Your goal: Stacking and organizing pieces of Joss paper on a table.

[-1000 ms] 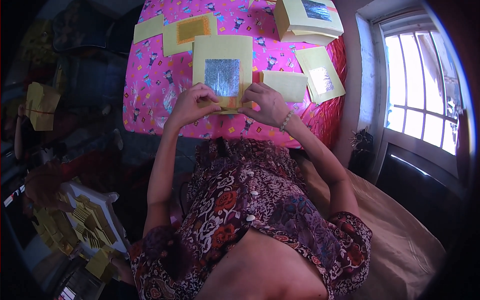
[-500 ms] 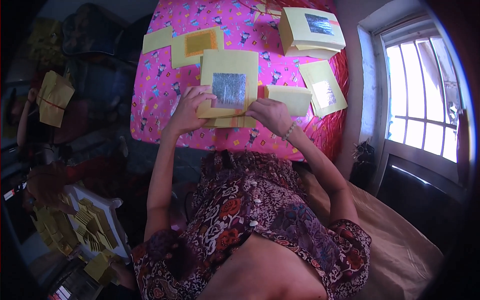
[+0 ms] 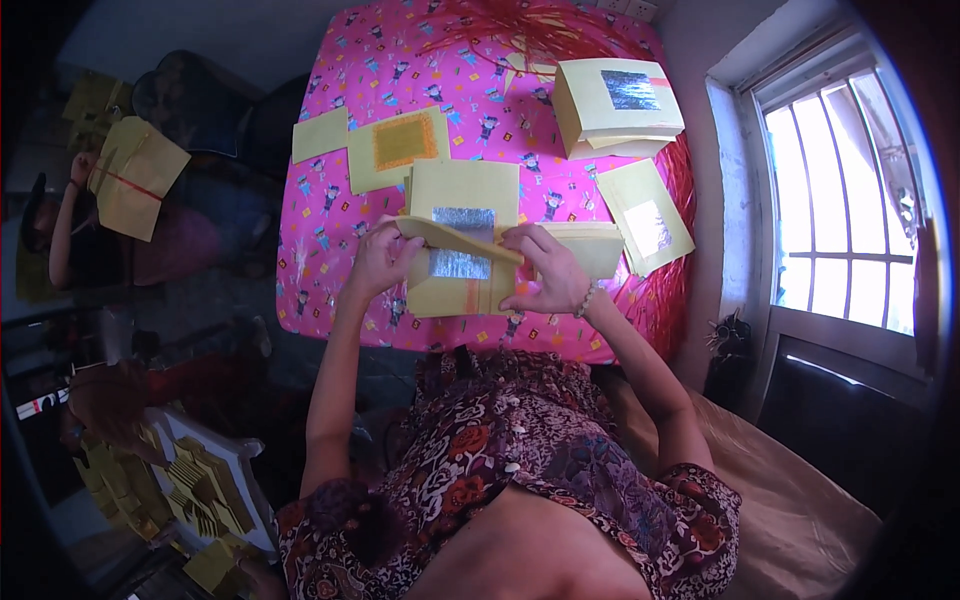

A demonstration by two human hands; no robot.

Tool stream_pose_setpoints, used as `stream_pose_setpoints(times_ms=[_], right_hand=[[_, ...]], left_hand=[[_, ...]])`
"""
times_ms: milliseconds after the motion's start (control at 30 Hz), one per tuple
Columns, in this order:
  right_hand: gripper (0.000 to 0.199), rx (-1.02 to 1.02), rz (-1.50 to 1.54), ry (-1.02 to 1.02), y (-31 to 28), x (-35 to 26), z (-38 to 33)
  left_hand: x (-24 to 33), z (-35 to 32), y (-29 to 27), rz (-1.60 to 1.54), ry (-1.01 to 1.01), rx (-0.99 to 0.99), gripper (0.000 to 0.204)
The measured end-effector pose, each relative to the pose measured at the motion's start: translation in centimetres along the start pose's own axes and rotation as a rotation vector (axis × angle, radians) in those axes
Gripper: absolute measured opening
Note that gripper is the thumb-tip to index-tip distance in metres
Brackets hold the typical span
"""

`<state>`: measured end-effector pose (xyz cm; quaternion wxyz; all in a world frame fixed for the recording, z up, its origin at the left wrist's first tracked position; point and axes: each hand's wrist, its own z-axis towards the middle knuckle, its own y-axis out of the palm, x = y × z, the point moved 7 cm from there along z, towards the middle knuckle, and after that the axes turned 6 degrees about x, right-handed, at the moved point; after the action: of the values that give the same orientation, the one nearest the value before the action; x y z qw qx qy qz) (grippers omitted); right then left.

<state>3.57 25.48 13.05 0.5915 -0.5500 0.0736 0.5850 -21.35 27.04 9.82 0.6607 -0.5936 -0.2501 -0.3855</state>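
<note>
A folded yellow paper slants from left hand to right hand

Far left of the fingers, a co-worker's hand grips a yellow bundle crossed by a red band. Lower on that side, fanned yellow papers lie in dimmer light. Beyond the left fingertips, toward the far edge, a small plain sheet and a sheet with an orange-edged square rest on the pink tablecloth. The left thumb and fingers pinch the folded yellow paper's higher end. Beneath it, between both sets of fingers, sits a yellow stack with a silver square; I cannot tell whether the two touch. The right fingers lie close together at the paper's lower end, the thumb spread away from them, nearer the wearer. Just right of those fingers is a low pile, partly hidden by the hand. Beyond them stands a thick stack, then, farther right, a silver-squared sheet and red strands.
</note>
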Motion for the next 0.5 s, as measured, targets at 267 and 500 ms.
stream_pose_setpoints(times_ms=[267,500], right_hand=[[0.032,0.32,-0.003,0.463,1.4,5.4,-0.1],[0.031,0.464,-0.039,0.621,1.8,6.2,-0.1]], left_hand=[[-0.9,2.4,0.8,-0.01,-0.112,0.04,0.019],[-1.8,3.1,1.9,0.054,-0.188,0.15,0.019]])
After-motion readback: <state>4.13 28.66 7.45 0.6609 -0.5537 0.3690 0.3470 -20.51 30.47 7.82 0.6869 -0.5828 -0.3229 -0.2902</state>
